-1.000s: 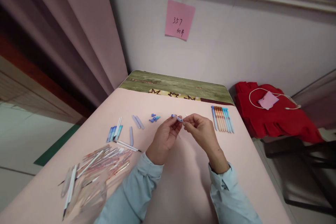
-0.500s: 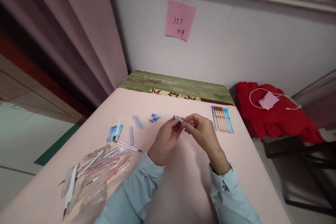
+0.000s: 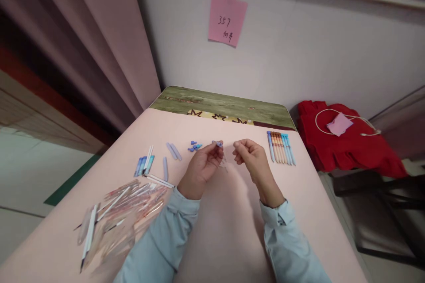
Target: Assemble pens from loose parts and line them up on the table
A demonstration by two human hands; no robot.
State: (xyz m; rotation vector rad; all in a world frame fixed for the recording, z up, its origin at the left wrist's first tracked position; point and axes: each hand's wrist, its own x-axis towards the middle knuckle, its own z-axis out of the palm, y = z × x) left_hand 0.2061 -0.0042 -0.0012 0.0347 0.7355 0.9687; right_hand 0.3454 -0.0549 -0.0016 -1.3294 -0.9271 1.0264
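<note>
My left hand [image 3: 199, 167] is closed on a short blue pen barrel piece [image 3: 217, 143], held between thumb and fingers with its end pointing right. A little to the right, my right hand [image 3: 256, 163] is raised with thumb and forefinger pinched together, apart from the piece. Whatever may be in that pinch is too small to make out. Left of my left hand lie small blue pen tops [image 3: 194, 147] and pale blue pen barrels [image 3: 174, 151]. Faint clear bits [image 3: 225, 164] show on the table just below the hands.
Assembled pens [image 3: 281, 148] in blue and brown lie in a row at the right. Blue sleeves [image 3: 140, 166], white refills [image 3: 160, 181] and a heap of clear pen parts [image 3: 133, 203] cover the left side. A red cloth [image 3: 352, 150] with a cable lies beyond the table [image 3: 229, 230].
My right hand has drawn away from the barrel piece, leaving a gap. My left hand has shifted slightly left and turned the piece.
</note>
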